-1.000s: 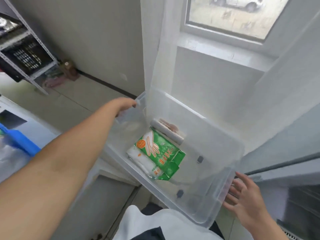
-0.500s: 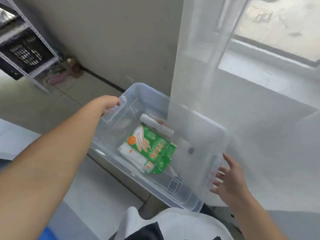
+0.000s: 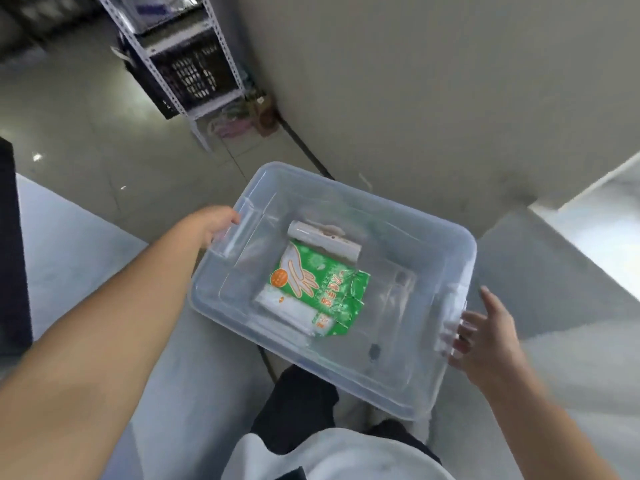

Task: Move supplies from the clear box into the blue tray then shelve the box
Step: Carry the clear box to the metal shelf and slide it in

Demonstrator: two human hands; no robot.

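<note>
I carry the clear box (image 3: pixel 450 244) in front of my body, held off the floor by both ends. My left hand (image 3: pixel 216 225) grips the handle at its left end. My right hand (image 3: pixel 485 334) holds the handle at its right end, fingers spread against the wall. Inside lie a green and white glove packet (image 3: pixel 318 282), a white pack (image 3: pixel 291 311) under it, and a white roll (image 3: pixel 323 240) at the far side. The blue tray is out of view.
A metal shelf rack (image 3: pixel 194 71) with a black crate stands at the back left against the beige wall (image 3: pixel 415 81). Small clutter (image 3: pixel 242 119) lies on the floor beside it. Grey surfaces (image 3: pixel 79 244) flank me on the left and right.
The view has swung left and down, away from the window and curtain. The box came along with both hands on it, and the shelf rack now shows closer.
</note>
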